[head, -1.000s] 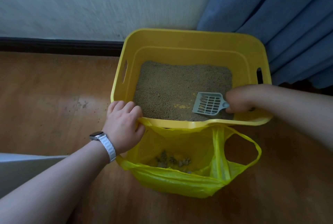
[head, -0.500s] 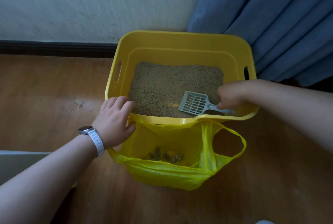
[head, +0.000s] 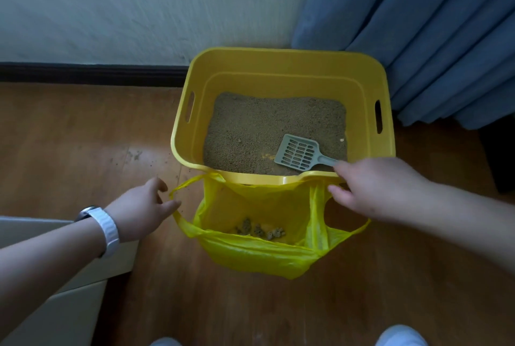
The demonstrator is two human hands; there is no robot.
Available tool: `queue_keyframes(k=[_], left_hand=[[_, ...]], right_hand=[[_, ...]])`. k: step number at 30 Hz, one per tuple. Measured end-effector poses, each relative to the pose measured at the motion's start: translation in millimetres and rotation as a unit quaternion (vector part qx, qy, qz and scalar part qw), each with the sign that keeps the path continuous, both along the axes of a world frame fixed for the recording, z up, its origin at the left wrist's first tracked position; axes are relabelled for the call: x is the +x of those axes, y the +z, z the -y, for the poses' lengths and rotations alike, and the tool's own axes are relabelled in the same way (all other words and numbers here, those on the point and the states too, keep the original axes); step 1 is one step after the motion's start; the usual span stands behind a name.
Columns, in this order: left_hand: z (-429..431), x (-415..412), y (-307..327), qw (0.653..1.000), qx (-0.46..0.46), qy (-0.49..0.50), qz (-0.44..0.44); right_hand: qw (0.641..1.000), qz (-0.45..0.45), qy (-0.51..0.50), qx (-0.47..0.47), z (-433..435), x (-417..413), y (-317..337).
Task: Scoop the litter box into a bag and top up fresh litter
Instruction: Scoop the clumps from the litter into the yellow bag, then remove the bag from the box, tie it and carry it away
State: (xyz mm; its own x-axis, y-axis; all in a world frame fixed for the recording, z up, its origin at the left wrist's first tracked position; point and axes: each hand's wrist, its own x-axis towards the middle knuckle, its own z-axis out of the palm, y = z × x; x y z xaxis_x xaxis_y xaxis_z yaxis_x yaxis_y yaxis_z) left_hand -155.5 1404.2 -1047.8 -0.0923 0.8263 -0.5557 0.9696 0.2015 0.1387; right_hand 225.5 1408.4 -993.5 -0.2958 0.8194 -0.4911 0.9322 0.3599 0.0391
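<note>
The scoop (head: 299,156) lies on the litter (head: 264,125) in the box (head: 278,53), just beyond the right hand (head: 373,189). Its long axis is diagonal: the handle ends at the right fingertips and the slotted head points away and leftward. Both hands are slack and hold nothing. I cannot tell whether the right one touches the handle. The left hand (head: 142,209) is just beside the bag (head: 259,259), which holds clumps (head: 259,230). To close the bag well, probably lift both its sides evenly so the clumps stay low.
</note>
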Motion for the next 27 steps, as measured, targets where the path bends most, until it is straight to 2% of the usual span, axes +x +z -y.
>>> queue_keyframes(k=[2, 4, 6, 9, 12, 16, 22, 27], left_hand=[[-2, 1, 0, 0.999, 0.026, 0.004, 0.036], [-5, 4, -3, 0.996, 0.06, 0.01, 0.062], [-11, 8, -3, 0.995, 0.078, 0.026, 0.059], [-18, 12, -11, 0.997, -0.011, 0.069, 0.027], [-26, 18, 2, 0.987, -0.05, 0.094, 0.121], [-41, 33, 56, 0.974, 0.017, 0.057, 0.219], [-25, 81, 99, 0.931, 0.055, 0.028, 0.361], [-13, 103, 111, 0.842, 0.017, 0.082, 0.533]], right_hand=[[0.996, 0.069, -0.024, -0.045, 10, 9, -7], [0.99, 0.082, -0.064, -0.099, 15, 19, -21], [0.981, 0.02, -0.13, -0.142, 22, 26, -41], [0.958, -0.112, -0.223, -0.139, 32, 34, -57], [0.916, -0.252, -0.283, -0.129, 35, 29, -42], [0.876, -0.377, -0.292, -0.068, 21, 16, -11], [0.842, -0.472, -0.26, -0.041, -7, -21, 25], [0.813, -0.531, -0.231, -0.056, -21, -64, 50]])
